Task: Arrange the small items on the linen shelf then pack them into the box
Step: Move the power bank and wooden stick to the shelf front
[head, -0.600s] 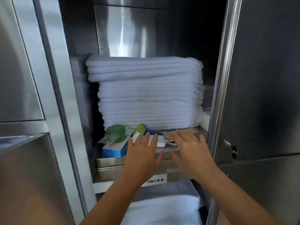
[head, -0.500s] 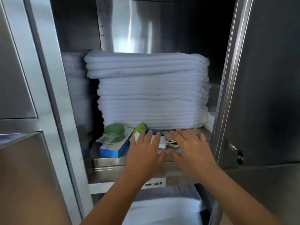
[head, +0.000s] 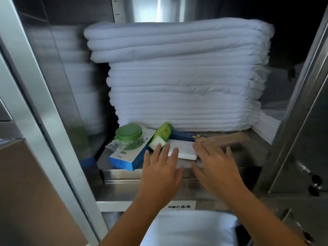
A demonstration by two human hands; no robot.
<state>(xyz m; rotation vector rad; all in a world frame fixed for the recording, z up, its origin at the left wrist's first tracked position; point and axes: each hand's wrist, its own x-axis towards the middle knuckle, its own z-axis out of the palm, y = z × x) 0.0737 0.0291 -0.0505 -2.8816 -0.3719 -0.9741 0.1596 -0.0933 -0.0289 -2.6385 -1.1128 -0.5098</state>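
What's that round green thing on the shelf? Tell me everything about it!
The green jar is round and squat, with a flat green lid on top. It looks like plastic, and crinkly clear wrap clings round its lower part. It stands upright on a blue and white box at the left of the shelf.

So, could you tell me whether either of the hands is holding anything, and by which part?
Nothing is held. The left hand and right hand are both flat, fingers straight, with fingertips lying over the white box.
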